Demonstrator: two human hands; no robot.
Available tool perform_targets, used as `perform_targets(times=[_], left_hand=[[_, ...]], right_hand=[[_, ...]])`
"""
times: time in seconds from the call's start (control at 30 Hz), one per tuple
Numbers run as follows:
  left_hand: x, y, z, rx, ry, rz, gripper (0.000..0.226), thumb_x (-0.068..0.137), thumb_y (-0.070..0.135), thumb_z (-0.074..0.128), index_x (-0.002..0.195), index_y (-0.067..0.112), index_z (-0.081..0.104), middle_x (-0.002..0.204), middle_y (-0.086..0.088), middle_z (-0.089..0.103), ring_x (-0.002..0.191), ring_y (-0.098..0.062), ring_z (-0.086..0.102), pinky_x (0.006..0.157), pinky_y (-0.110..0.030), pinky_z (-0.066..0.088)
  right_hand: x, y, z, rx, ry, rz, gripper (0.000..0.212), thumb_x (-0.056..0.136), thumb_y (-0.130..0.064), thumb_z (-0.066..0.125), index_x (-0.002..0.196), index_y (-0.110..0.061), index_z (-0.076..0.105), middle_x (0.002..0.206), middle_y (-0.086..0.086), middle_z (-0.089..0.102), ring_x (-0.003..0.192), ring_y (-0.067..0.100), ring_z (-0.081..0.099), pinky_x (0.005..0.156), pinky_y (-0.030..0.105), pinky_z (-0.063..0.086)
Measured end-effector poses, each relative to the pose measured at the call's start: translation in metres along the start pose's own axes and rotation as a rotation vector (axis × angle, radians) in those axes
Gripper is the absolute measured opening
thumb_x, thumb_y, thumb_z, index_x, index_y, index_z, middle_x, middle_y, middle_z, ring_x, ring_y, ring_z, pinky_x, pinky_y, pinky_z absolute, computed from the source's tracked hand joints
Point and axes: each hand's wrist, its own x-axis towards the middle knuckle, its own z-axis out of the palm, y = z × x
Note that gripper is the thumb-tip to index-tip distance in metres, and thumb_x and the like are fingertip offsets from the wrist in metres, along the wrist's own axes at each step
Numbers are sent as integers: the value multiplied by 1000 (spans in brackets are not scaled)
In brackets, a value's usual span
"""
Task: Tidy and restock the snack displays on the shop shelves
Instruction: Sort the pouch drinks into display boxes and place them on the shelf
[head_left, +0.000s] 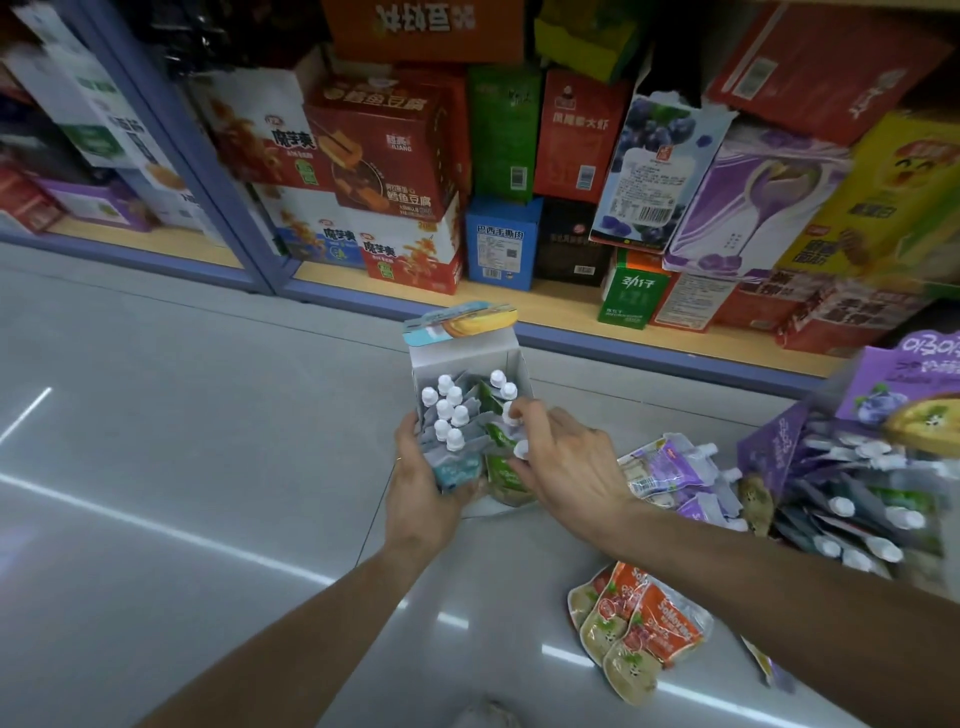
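An open white display box (464, 356) with a blue and yellow lid flap stands on the grey floor, filled with several spouted pouches with white caps (448, 410). My left hand (421, 486) grips the box's near left corner and the blue pouches there. My right hand (563, 465) reaches into the box's right side, its fingers pinching a green pouch (504, 467) by its white cap.
Loose purple pouches (670, 470) and orange pouches (636, 629) lie on the floor to the right. A purple display box (852, 467) full of pouches stands at the far right. The bottom shelf (561, 306) behind holds several stacked snack cartons.
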Motion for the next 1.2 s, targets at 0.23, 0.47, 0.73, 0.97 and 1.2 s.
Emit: perform_targets(times=[0.23,0.47,0.73,0.97,1.2], left_hand=[[21,-1,-9,16,-76,4,102,74,9,91,152,34,30,121,24,64,111,-5,65,91,-18,50],[19,-2,-9,-13,-103,-40,120,70,15,95,158,35,15,124,32,58,112,-4,63,91,-16,51],[-28,36,-6,309,285,494,69,81,26,86,135,11,47,137,-14,40,127,-31,45,103,-48,49],[-20,97,46,589,-375,768,56,95,31,66,144,13,47,149,-8,41,137,-26,41,115,-37,36],[-11,108,121,724,-812,728,57,98,32,62,150,20,42,150,-8,42,137,-29,43,113,-34,33]], right_hand=[[6,20,12,-117,-46,164,71,73,-36,87,120,-14,39,57,0,61,38,30,57,40,27,36],[3,17,20,-104,-84,222,67,93,-41,66,136,-20,20,96,7,71,59,35,67,50,35,43],[-27,16,-11,69,-141,383,71,85,-63,64,132,-26,25,108,-2,69,73,29,71,58,34,50],[-121,45,-32,89,-278,686,44,93,-54,59,123,-23,51,119,-2,62,111,23,60,81,35,48],[-177,80,-27,105,-335,867,41,92,-21,63,131,-17,49,130,8,57,119,30,54,92,38,46]])
